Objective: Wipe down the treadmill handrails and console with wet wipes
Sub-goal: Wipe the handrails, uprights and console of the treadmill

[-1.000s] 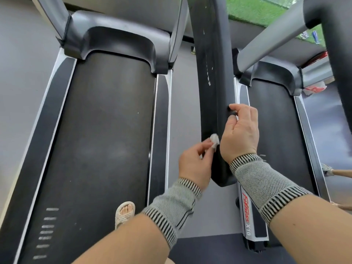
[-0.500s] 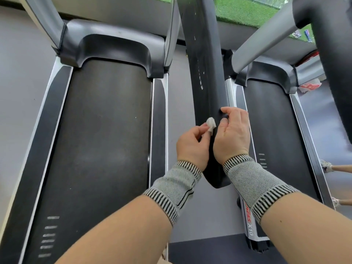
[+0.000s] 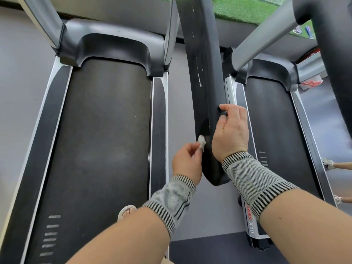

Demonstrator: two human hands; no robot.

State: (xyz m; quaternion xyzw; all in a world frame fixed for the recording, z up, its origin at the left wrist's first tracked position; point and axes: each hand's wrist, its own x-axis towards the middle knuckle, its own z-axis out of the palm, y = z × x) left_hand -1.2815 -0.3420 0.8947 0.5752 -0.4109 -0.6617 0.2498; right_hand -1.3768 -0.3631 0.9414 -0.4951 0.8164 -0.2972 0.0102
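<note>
The left hand reaches up, its fingers pinching a small wadded wet wipe against the black handrail near its lower end; the right hand clasps the rail's other side, fingers curled over it. Both wrists wear striped knit sleeves.

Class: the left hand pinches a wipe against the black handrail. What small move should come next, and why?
Probably slide the wipe up the handrail: the left hand holds it near the lower end, the right hand steadies the rail, and pale marks show higher up.
</note>
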